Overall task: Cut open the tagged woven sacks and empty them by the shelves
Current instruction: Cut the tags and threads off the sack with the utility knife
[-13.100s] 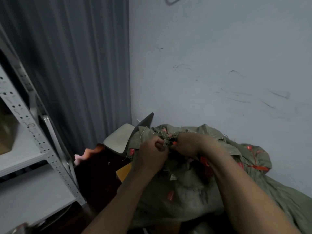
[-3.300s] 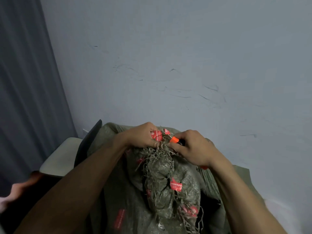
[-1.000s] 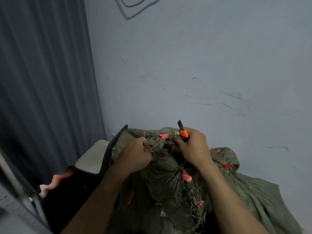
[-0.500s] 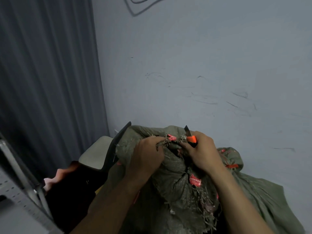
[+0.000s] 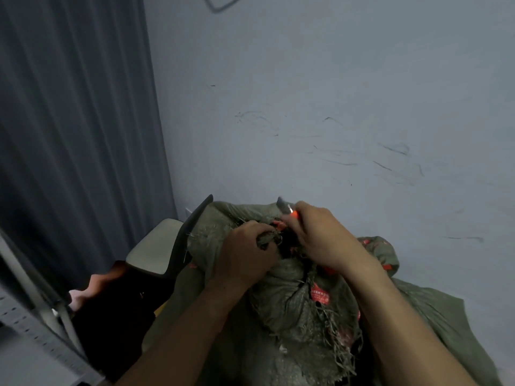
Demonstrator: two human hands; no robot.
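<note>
Cutting the tied neck of the sack (image 5: 284, 296).
Left hand (image 5: 245, 254) gripped it, right hand (image 5: 320, 238) clasped the knife (image 5: 284, 206); severing the ties seemingly came next.

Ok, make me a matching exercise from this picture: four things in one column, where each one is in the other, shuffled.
1. knife
2. red tag
3. chair
4. shelf

A. beside the sack, on its left
B. bottom left corner of the view
C. gripped in the right hand
D. on the sack, below the right hand

Pairs: 1-C, 2-D, 3-A, 4-B.
</note>
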